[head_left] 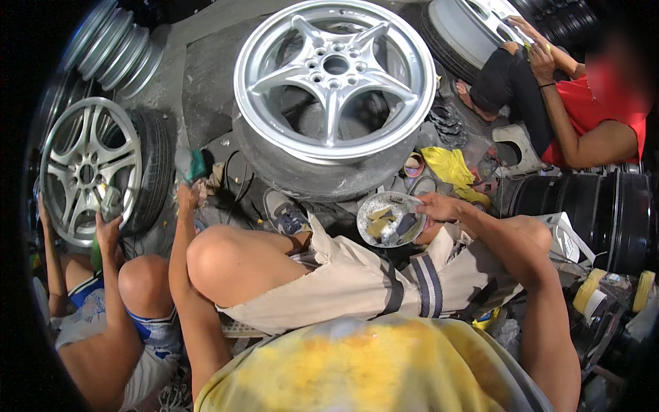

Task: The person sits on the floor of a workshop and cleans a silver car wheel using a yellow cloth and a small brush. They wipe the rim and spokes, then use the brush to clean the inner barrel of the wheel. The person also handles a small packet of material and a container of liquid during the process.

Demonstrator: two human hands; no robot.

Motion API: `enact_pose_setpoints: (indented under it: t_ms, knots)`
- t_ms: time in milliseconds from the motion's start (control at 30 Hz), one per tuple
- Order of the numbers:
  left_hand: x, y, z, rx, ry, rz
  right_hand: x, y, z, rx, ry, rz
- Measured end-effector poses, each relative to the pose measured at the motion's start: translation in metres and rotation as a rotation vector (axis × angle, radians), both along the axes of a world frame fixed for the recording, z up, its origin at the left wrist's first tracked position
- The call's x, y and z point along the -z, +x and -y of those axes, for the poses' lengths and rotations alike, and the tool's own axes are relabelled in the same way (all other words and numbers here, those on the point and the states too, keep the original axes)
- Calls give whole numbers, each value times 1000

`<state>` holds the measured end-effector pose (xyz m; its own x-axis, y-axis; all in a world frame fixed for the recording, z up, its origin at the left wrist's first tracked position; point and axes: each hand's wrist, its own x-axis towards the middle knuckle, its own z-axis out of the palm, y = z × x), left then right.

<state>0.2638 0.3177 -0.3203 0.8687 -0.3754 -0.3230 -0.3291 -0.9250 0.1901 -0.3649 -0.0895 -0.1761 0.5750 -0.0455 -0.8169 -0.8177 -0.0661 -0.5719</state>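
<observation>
My right hand (439,206) grips the rim of a shallow round bowl (364,228) and holds it tilted above my lap. Inside the bowl are yellowish and dark pad-like pieces (378,224) in whitish residue. On the left, my left hand (187,197) is closed around the lower end of a green and grey object (191,165); its exact kind is unclear. Ahead of me a silver star-spoked wheel rim (332,108) rests face up on a tire (322,180). Neither hand touches the rim.
At left a person's hands (108,230) hold a rim with a tire (88,175). A person in red (600,117) works on another rim at upper right (467,31). Stacked rims (117,51), a yellow cloth (446,168) and dark wheels (576,206) surround me.
</observation>
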Motion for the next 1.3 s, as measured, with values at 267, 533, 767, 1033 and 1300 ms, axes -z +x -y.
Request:
enact_pose_setpoints:
  t_ms: [267,533,767,1033,1300]
  knots:
    - [-209,-33,94,352,-188,112,40,-8,25,-163,-82,-131]
    - [-486,-316,149,716,-460,43,19,56,56,-416,-132,-288]
    - [-515,-437,186,1016,-559,-10,60,78,87,-618,-162,-480]
    - [-445,-395,180,951,-496,-101,67,66,73,-519,-116,-440]
    - [-397,-313,243,910,-336,-96,36,47,63,-312,-187,-220]
